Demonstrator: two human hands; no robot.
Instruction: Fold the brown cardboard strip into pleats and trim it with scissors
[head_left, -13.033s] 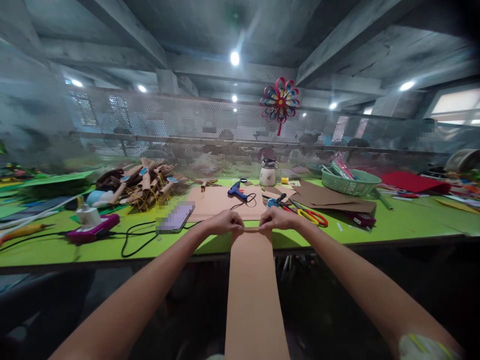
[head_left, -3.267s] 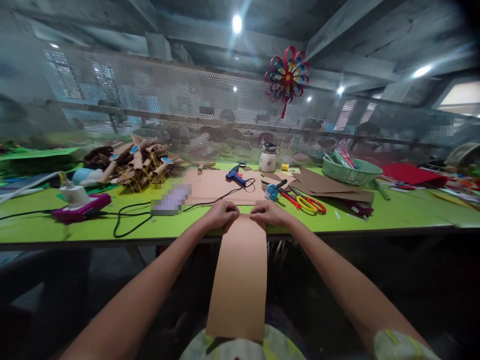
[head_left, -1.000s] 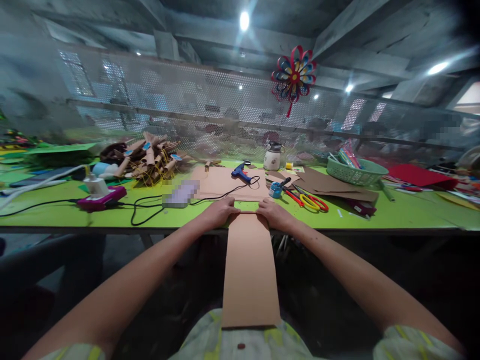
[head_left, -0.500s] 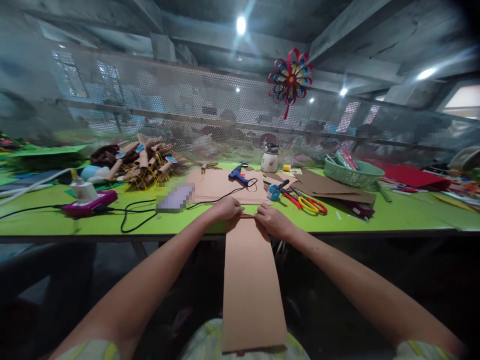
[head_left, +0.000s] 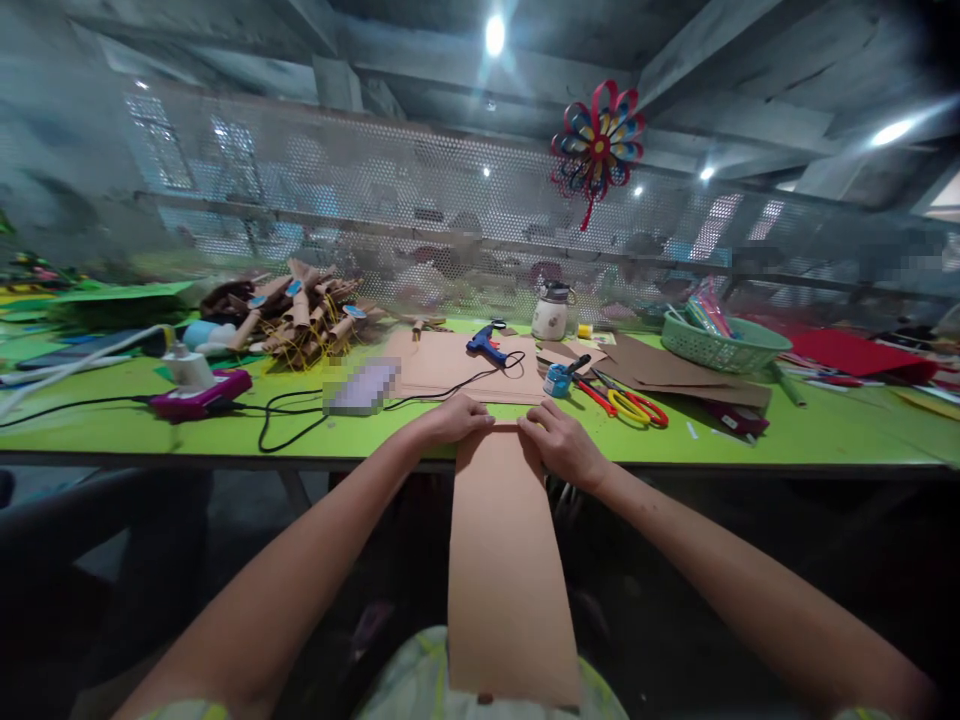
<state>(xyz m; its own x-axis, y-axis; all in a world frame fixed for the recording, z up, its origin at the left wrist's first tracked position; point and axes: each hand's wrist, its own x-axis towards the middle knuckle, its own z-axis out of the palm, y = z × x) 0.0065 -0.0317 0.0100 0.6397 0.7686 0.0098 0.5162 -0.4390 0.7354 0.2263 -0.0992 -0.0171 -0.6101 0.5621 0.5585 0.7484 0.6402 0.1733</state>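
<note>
A long strip of brown card runs from the near edge of the green table down to my lap. My left hand and my right hand both rest on the strip's far end at the table edge. The fingers of each hand are curled and pressed onto the card's top edge, a small gap between the two hands. Just beyond them lies a flat stack of brown card sheets.
A blue glue gun with its black cord, red and yellow scissors, a small blue tape roll, a white jar and a green basket lie beyond. A pile of paper rolls and a magenta power strip sit left.
The hands stay at the strip's far end. Over the last second they lifted and pinched the edge, then pressed it back down to the table edge.
</note>
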